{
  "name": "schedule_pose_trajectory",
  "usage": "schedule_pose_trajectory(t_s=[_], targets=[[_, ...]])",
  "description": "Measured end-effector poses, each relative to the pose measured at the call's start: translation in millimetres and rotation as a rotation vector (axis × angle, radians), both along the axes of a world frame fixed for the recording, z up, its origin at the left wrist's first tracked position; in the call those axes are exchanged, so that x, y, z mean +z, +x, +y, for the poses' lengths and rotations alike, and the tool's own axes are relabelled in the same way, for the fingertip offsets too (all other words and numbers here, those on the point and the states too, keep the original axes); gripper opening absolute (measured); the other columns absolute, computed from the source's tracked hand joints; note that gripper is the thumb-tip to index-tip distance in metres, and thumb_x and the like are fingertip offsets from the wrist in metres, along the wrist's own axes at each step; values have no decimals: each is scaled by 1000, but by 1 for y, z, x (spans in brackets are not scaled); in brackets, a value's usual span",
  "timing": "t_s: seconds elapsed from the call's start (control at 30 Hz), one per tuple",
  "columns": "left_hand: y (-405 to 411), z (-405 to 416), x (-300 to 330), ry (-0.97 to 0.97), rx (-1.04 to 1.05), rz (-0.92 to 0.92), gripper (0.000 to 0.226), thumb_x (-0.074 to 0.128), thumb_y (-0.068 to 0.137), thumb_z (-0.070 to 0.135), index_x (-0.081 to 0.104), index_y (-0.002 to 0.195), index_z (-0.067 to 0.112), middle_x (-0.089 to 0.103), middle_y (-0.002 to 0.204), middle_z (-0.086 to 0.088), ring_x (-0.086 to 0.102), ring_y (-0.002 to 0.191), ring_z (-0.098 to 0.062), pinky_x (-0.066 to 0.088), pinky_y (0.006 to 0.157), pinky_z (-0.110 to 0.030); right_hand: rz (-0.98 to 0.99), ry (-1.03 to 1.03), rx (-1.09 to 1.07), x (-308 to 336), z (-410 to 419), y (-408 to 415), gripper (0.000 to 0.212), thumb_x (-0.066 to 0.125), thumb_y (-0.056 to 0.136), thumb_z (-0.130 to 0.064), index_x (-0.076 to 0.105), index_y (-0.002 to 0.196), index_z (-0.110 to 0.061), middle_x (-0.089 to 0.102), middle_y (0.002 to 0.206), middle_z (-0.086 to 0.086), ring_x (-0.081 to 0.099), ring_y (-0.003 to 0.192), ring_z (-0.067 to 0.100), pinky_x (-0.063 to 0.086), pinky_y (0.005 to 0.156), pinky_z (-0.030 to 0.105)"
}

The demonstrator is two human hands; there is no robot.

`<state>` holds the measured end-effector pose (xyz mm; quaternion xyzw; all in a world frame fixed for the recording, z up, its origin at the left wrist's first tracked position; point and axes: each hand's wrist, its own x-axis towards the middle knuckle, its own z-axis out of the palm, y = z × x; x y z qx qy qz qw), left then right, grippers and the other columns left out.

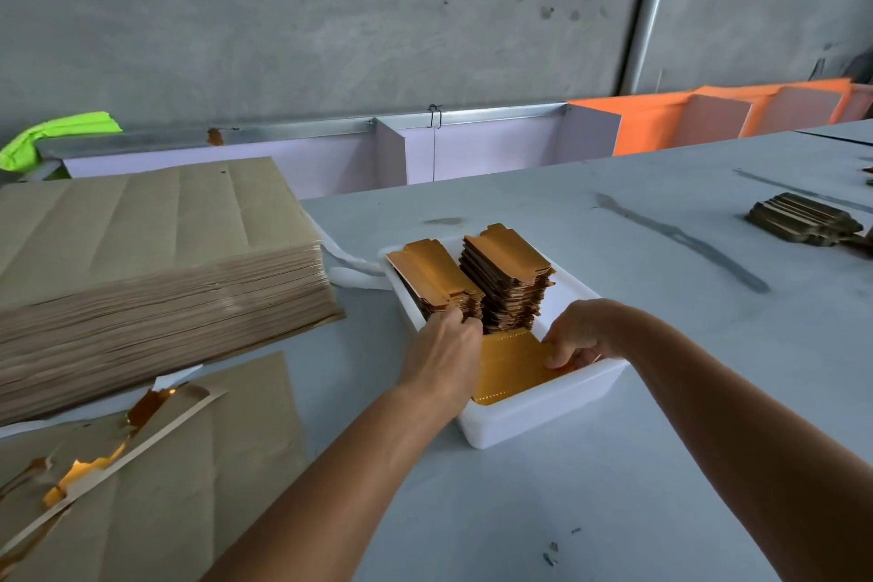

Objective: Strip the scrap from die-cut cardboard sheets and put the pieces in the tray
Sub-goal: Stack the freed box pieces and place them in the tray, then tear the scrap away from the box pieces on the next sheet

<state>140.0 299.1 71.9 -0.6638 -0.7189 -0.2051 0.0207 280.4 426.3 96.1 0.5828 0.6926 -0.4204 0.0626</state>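
— Settling the pieces, I think. My left hand (441,347) has its fingers curled against the near end of the left stack of gold die-cut cardboard pieces (437,281) standing in the white rectangular plastic tray (543,416); it looks like squaring the stack so it stays upright beside the taller right stack (508,281).

— And the right hand?

— My right hand (578,338) pinches the edge of a flat gold piece (508,371) lying in the tray's near end, thumb under, fingers over, probably laying it down there.

— Where is the stock?

— A thick pile of brown cardboard sheets (156,260) sits at the left edge of the grey table (614,487), touching nothing in the tray. Nearer me, a loose brown sheet carries the stripped scrap frame (118,444), kept apart from the tray so waste stays out.

— Anything unclear?

— The left fingertips are hidden behind the stack, so how firmly they hold I cannot tell. A dark stack of pieces (803,220) at the right edge is cut off.
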Motion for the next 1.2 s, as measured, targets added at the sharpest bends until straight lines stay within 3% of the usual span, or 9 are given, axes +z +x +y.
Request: schedule_pose_trajectory(t_s=[0.2,0.43,0.5,0.57,0.73,0.8,0.9,1.07,1.2], targets=[[-18,-12,-10,105,37,-165,29,46,98,21,63,116,6,50,130,0,51,110,-12,39,85,-17,-200,133,56,-22,10,-7,52,72,81,-4,56,130,-4,60,127,12,62,110,27,48,99,35],[-17,-13,-20,162,60,-225,31,42,99,22,69,105,6,49,137,1,49,119,-8,37,88,-12,-295,290,112,-34,15,-10,50,73,82,-12,57,128,-4,58,126,10,60,111,24,48,98,29],[-17,-13,-22,161,61,-233,32,41,100,22,69,105,6,47,139,0,49,121,-10,41,92,-16,-345,321,150,-38,16,-11,45,72,82,-17,59,124,-5,61,119,8,63,105,20,49,92,22],[-16,-13,-23,153,69,-242,35,39,101,23,68,107,5,44,143,0,48,123,-10,43,94,-18,-379,356,184,-42,18,-12,40,71,83,-22,61,118,-8,60,97,3,60,83,13,46,74,16],[-13,-18,-26,133,62,-267,41,31,103,25,66,98,4,32,152,2,47,126,-9,37,87,-14,-423,498,208,-57,24,-11,26,67,82,-32,52,90,-12,45,73,-2,43,64,10,34,56,19],[-11,-22,-27,136,58,-285,41,29,103,27,65,111,8,27,155,3,36,135,-9,36,96,-18,-411,560,197,-59,24,-10,28,68,80,-33,48,80,-15,47,72,-3,43,61,9,34,53,20],[-8,-35,-29,115,54,-290,44,28,104,29,38,144,13,22,157,0,18,144,-11,25,110,-23,-418,612,191,-57,21,-8,29,70,78,-30,45,73,-17,50,72,-2,46,62,10,34,50,20],[-30,-73,-38,13,203,-267,50,34,102,33,28,148,15,21,156,-10,17,144,-22,24,113,-34,-366,712,213,-36,1,-12,7,64,83,-14,63,84,-8,59,79,2,55,69,14,36,50,21],[-60,-119,-40,-176,337,-128,57,51,93,39,35,142,15,22,152,-15,17,140,-28,24,111,-43,-187,823,135,-15,-40,-30,15,52,91,-8,64,90,0,64,90,19,54,73,31,41,60,31]])
